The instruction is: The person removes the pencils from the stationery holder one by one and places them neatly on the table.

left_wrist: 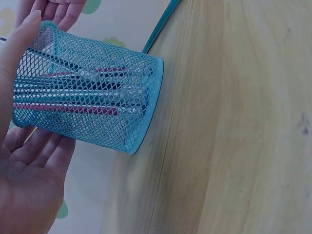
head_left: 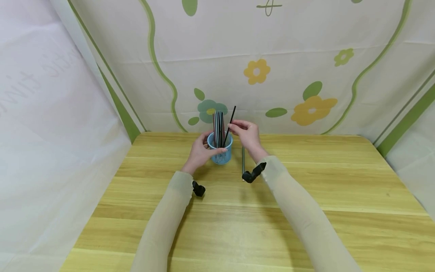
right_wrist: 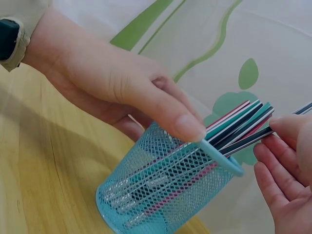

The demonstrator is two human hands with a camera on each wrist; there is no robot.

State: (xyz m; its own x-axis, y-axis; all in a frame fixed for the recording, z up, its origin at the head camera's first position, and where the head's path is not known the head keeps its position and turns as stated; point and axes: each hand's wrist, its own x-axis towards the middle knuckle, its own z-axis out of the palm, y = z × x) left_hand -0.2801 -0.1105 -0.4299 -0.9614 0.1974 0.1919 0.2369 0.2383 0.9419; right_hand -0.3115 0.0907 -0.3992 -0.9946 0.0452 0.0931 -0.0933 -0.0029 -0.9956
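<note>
A light blue mesh pen holder [head_left: 222,159] stands near the table's back edge with several striped pencils [right_wrist: 243,124] inside. My left hand [head_left: 198,154] grips it from the left, thumb at the rim and fingers round the far side. In the right wrist view the left thumb [right_wrist: 190,127] presses near the rim. My right hand [head_left: 250,136] pinches a black pencil [head_left: 233,113] with pale stripes between thumb and fingers. That pencil slants up to the right, its lower end inside the holder. Clear, shiny ends of other pencils show through the mesh.
Another pencil [head_left: 243,162], green in the left wrist view, lies on the wooden table [head_left: 221,234] to the right of the holder, partly below the right wrist. Behind the table hangs a white cloth [head_left: 217,75] with flowers, and another white cloth [head_left: 51,151] hangs at the left.
</note>
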